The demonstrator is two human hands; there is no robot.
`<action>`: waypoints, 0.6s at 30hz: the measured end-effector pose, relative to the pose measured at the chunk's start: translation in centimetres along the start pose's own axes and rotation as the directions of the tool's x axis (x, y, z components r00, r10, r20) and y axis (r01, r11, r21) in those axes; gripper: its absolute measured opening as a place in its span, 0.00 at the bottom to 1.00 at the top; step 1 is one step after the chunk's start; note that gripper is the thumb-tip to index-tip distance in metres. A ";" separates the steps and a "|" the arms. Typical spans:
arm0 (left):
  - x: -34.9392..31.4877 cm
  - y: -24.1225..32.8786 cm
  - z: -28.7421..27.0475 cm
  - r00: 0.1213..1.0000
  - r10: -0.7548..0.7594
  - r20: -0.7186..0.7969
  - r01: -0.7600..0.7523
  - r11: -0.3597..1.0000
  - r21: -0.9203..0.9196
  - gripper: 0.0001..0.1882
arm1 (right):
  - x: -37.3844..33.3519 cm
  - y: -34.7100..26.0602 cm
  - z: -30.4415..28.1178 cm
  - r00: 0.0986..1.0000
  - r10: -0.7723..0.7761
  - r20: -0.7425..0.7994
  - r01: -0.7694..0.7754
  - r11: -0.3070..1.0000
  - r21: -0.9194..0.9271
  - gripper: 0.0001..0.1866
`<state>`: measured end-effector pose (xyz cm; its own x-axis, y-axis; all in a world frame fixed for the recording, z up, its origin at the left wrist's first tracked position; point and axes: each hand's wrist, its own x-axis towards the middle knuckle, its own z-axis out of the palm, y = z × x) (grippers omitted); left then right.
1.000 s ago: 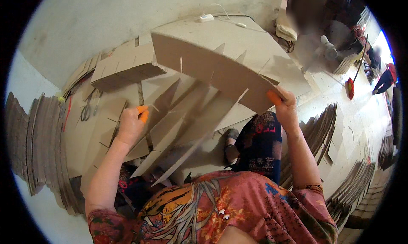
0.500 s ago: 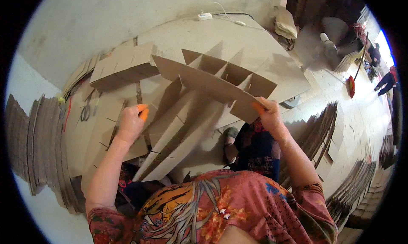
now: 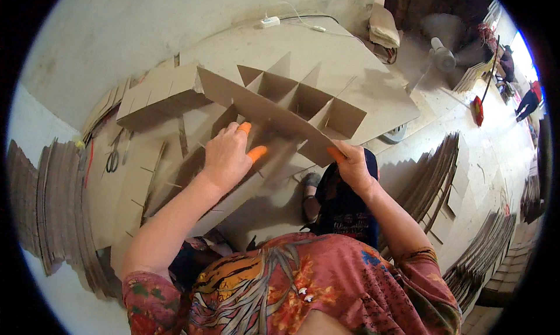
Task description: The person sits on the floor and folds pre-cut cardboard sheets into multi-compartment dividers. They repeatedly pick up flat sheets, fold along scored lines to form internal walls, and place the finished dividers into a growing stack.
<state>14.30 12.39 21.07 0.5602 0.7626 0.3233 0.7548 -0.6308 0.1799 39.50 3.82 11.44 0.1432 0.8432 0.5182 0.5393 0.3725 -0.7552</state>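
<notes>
A cardboard divider grid [image 3: 306, 104] of interlocked slotted strips stands tilted on the worktable in front of me. Its long near strip runs from upper left to lower right, and my right hand [image 3: 354, 166] pinches that strip's lower right end. Orange covers sit on fingertips of both hands. My left hand [image 3: 228, 154] reaches in below the long strip, thumb and forefinger apart, over slotted cardboard strips [image 3: 185, 174] that slant toward me. Some of these strips are blurred, and the hand hides part of them.
A bundle of folded cardboard [image 3: 157, 99] lies at the left, with scissors [image 3: 112, 160] nearer me. Cardboard stacks [image 3: 61, 201] stand far left, more stacks [image 3: 429, 183] at right. A power strip [image 3: 270, 22] lies by the wall. Beyond are a fan [image 3: 443, 55] and people at far right.
My left hand has moved right and forward, from beside the slanting strips to over them, its fingers spreading. The right hand keeps its hold on the long strip.
</notes>
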 end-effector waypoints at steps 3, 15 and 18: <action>0.7 -2.4 2.1 0.968 -0.094 0.233 0.082 0.995 0.060 0.13 | -0.1 -1.0 0.1 1.000 -0.005 0.005 0.005 0.999 -0.040 0.08; 1.7 -2.0 2.1 0.929 -0.104 0.356 0.131 0.990 -0.055 0.14 | -1.2 -2.5 -0.9 0.991 0.083 0.107 -0.073 0.993 -0.094 0.10; 2.1 -2.6 -0.2 0.980 -0.139 0.141 0.156 0.981 -0.115 0.19 | -0.8 -3.2 -2.3 0.980 0.149 0.132 -0.143 0.988 -0.056 0.17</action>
<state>13.44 15.56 21.50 0.4926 0.8553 0.1605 0.7886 -0.5167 0.3334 39.53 1.06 14.32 0.1115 0.9330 0.3422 0.5587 0.2259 -0.7980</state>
